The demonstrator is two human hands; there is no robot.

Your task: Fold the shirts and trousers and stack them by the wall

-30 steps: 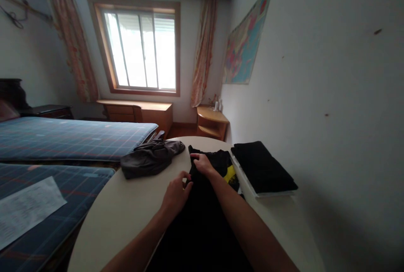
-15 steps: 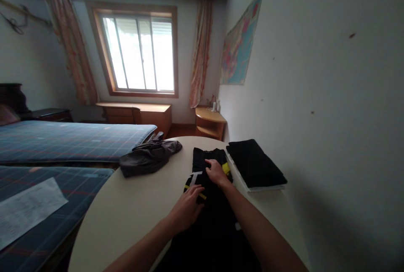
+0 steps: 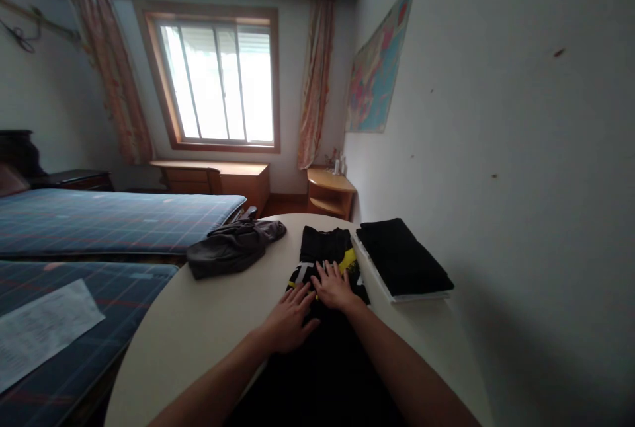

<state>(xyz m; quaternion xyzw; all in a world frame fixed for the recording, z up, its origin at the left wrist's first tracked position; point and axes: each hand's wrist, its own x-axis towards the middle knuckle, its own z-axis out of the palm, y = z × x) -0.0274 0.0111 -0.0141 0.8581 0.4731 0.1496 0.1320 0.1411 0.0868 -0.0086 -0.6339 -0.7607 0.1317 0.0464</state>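
No text can be read for certain.
On the table (image 3: 163, 341), the shirt (image 3: 325, 242) bears a print in white, grey and yellow; one pale mark (image 3: 301, 273) in it is shaped rather like a T, but whether it is a letter cannot be told, and the right hand (image 3: 335, 287) covers part of the print. Left of the table, the paper (image 3: 47, 331) on the near bed (image 3: 124, 298) carries rows of faint grey marks like lines of print, too blurred to read. Beyond the table, on the wall to its right, the map (image 3: 380, 70) shows coloured areas, with any lettering too small to make out.
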